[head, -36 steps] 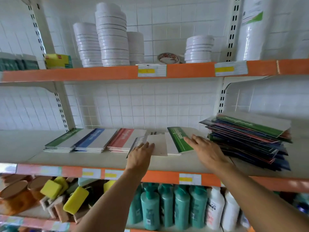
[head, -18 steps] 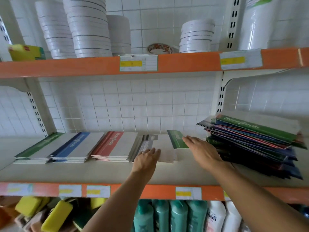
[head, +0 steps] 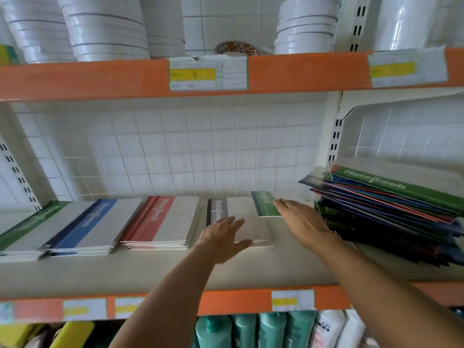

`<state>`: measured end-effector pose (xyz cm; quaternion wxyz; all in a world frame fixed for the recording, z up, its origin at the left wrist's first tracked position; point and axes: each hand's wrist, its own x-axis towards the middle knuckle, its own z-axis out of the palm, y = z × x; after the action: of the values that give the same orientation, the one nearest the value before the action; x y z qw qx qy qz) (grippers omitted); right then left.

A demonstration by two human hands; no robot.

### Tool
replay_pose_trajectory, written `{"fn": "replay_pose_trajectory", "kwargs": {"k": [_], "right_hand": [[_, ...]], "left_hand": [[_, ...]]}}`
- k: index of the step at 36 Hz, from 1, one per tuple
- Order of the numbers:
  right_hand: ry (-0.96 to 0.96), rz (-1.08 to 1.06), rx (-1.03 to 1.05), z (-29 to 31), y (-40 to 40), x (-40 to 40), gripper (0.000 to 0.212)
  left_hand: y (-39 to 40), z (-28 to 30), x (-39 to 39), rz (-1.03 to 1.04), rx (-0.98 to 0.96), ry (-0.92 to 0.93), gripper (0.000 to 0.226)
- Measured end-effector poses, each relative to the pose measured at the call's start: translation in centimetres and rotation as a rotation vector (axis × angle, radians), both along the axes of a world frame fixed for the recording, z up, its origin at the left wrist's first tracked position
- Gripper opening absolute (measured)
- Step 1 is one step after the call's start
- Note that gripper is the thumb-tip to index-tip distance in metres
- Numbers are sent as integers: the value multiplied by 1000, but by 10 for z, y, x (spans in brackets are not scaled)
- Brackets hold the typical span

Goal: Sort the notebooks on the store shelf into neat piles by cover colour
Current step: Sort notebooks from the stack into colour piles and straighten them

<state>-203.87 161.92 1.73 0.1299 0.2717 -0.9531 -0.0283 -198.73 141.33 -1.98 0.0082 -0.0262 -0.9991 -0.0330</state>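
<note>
While both hands lie flat-fingered, gripping nothing, left hand (head: 223, 237) rests on grey pile (head: 233, 219), right hand (head: 301, 222) on green notebook (head: 265, 204) beside it. Best: slide green one out square, carry to green pile (head: 32, 224) far left, edges flush.

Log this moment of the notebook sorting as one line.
stage: sorting | left hand: flat on grey-spined notebook pile | right hand: flat on green-spined notebook | unsorted mixed stack: right
</note>
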Motion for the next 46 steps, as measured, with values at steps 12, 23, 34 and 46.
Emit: {"fn": "replay_pose_trajectory", "kwargs": {"k": [12,23,34,46], "right_hand": [[-23,88,49,7,-20,30,82],[-10,208,30,13,-86,79,80],[22,218,16,19,-206,142,74],[26,261,44,13,-312,186,64]], "left_hand": [[-21,16,63,233,42,177,43],[-95,22,151,471,16,211,44],[-203,36,245,562,-51,168,46],[-304,23,287,575,-77,165,45]]}}
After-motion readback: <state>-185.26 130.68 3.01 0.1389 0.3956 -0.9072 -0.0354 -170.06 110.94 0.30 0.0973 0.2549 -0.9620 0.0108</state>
